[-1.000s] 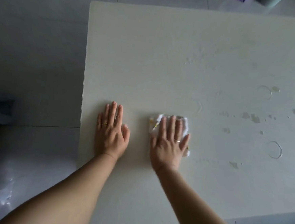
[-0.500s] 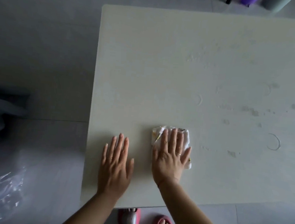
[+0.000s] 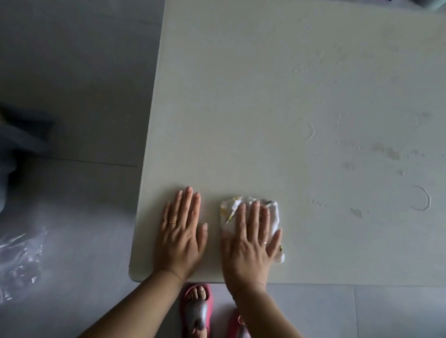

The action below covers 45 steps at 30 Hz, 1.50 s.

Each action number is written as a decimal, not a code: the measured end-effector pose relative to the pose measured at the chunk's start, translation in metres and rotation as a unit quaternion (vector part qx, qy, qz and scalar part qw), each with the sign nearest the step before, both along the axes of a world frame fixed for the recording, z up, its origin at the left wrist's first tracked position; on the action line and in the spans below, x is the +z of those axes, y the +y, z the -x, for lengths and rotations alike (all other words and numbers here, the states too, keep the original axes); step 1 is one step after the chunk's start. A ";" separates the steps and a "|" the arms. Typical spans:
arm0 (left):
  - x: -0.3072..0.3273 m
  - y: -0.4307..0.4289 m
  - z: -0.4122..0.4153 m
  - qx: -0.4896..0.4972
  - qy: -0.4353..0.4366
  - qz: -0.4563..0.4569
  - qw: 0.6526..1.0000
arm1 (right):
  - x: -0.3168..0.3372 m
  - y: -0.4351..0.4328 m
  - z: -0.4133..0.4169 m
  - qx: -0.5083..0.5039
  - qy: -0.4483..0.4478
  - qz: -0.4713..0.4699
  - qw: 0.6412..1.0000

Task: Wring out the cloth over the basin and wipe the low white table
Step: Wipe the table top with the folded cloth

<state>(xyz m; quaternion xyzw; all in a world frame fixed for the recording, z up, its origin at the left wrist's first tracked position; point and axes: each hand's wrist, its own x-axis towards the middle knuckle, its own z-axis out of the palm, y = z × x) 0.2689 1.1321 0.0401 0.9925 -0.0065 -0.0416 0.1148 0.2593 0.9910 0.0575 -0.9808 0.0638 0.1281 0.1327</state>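
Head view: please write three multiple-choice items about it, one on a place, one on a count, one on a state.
1. Where does the cloth lie? A) on the floor B) on the table, near its front edge C) in a basin
2. How many hands rest on the table? A) none B) one C) two
3. How is the right hand? A) clenched B) flat on the cloth C) raised in the air
Key: 1 B, it sits close to the near edge; 2 C, the left hand lies beside the right; 3 B, straight fingers cover the cloth.

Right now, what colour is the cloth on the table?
The cloth is white with yellow flecks; the head view shows it.
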 end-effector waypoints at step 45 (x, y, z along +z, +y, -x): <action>-0.002 -0.091 -0.032 -0.001 -0.008 -0.002 1.000 | -0.005 -0.162 0.004 0.128 -0.026 0.069 0.989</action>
